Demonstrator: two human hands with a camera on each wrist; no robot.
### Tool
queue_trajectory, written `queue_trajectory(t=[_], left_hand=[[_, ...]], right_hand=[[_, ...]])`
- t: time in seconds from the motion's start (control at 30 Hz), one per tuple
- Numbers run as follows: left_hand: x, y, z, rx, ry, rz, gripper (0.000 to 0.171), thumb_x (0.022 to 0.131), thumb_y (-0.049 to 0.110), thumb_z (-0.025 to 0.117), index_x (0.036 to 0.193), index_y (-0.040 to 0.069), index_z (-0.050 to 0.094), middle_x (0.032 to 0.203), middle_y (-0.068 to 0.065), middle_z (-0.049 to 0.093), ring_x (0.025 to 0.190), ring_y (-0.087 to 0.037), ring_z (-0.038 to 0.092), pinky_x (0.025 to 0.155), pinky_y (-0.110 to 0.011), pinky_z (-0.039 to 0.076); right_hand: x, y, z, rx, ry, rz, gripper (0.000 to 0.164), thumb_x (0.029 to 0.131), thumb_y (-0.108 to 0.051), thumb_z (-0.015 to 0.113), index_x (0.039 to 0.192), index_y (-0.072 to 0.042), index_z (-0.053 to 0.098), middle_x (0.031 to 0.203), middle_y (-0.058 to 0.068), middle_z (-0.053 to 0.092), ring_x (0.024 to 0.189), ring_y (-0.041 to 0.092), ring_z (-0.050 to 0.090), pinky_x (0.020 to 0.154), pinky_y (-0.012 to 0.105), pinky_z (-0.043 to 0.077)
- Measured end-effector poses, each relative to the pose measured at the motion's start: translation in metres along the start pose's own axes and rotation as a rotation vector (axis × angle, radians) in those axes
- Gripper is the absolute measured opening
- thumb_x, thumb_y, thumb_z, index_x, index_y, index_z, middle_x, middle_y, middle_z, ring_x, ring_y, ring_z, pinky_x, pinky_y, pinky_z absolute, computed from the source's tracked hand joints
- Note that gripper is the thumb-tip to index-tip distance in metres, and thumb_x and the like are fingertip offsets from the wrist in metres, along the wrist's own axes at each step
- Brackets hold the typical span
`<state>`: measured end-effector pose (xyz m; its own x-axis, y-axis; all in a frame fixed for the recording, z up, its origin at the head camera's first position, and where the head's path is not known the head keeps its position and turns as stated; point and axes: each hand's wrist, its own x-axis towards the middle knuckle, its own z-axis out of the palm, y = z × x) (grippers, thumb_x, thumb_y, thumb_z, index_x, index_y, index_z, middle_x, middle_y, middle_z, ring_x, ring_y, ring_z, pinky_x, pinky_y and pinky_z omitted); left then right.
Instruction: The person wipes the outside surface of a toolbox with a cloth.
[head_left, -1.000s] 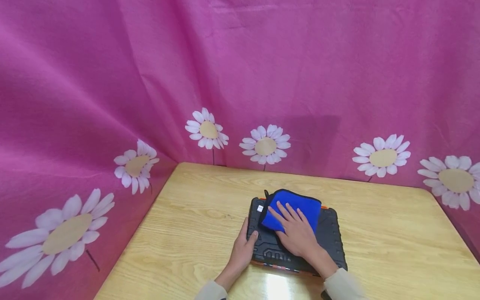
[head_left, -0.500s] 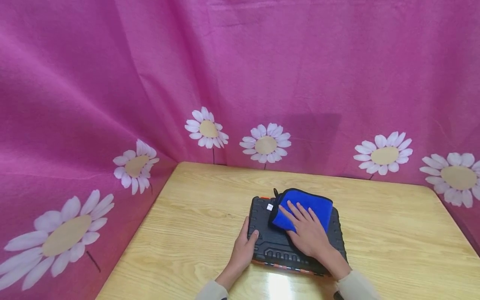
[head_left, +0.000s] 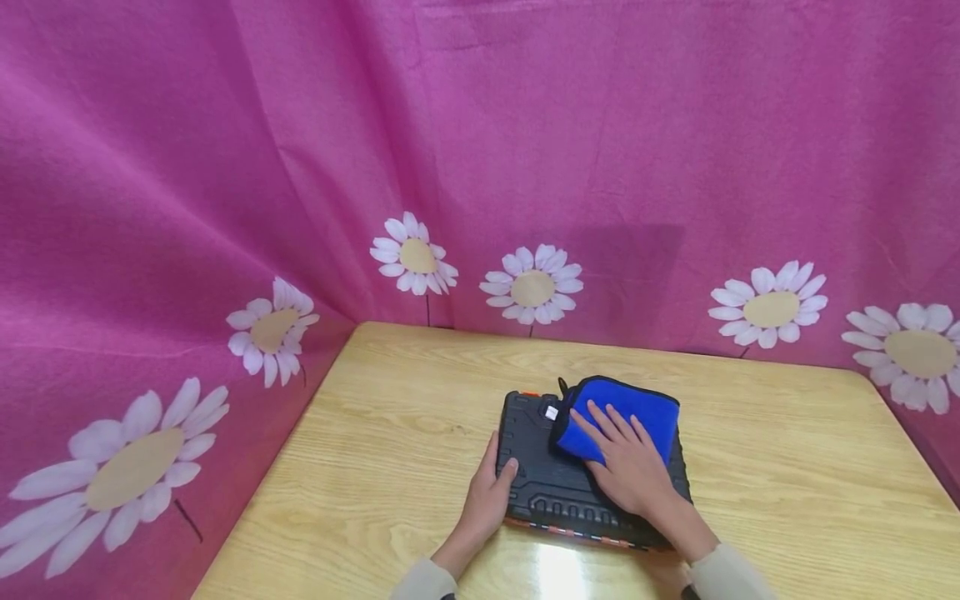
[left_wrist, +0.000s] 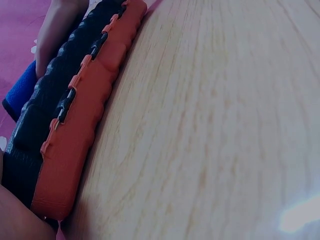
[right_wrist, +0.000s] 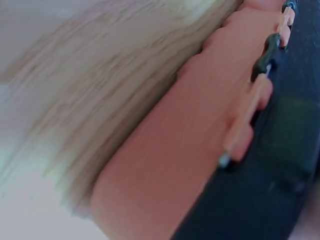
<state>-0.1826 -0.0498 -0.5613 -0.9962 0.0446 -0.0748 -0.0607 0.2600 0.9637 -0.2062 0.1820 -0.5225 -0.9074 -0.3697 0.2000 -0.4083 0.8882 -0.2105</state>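
A black hard plastic case [head_left: 531,450] with an orange lower half [left_wrist: 82,130] lies flat on the wooden table. My left hand [head_left: 486,502] grips its left side, the thumb over the top edge and the fingers along the side. A folded blue cloth [head_left: 654,407] with black edging, a small loop and a white tag covers the upper right of the lid. Flat on this cloth, fingers spread, my right hand [head_left: 636,475] presses it against the lid. In the right wrist view the case's hinged orange side [right_wrist: 185,125] fills the middle, and only a blurred bit of hand shows.
The wooden table [head_left: 390,417] extends on both sides of the case. A pink curtain [head_left: 600,150] printed with white daisies hangs behind the table and along its left. Light glares off the table near the front edge.
My right hand has slid rightward over the lid with the blue cloth under it, baring more of the lid's left part. My left hand stays at the case's left side.
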Motion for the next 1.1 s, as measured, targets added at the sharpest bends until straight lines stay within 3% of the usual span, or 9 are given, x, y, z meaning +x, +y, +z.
queue_trajectory(t=[0.83, 1.1], left_hand=[[0.000, 0.000, -0.002, 0.006, -0.013, 0.020, 0.063, 0.107, 0.027, 0.045, 0.159, 0.002, 0.019, 0.162, -0.019, 0.023, 0.147, -0.040, 0.020, 0.117, -0.056, 0.018], [0.000, 0.001, -0.001, 0.015, 0.010, 0.022, 0.061, 0.107, 0.025, 0.045, 0.158, 0.002, 0.021, 0.161, -0.019, 0.025, 0.146, -0.040, 0.023, 0.117, -0.056, 0.019]], right_hand=[[-0.012, 0.014, -0.005, -0.008, -0.009, 0.018, 0.068, 0.094, -0.023, 0.064, 0.156, -0.020, 0.037, 0.160, 0.015, 0.031, 0.146, 0.041, 0.023, 0.115, 0.064, 0.016], [-0.016, 0.016, -0.007, 0.003, -0.012, 0.031, 0.070, 0.094, -0.020, 0.065, 0.157, -0.020, 0.035, 0.160, 0.016, 0.029, 0.146, 0.042, 0.021, 0.115, 0.063, 0.015]])
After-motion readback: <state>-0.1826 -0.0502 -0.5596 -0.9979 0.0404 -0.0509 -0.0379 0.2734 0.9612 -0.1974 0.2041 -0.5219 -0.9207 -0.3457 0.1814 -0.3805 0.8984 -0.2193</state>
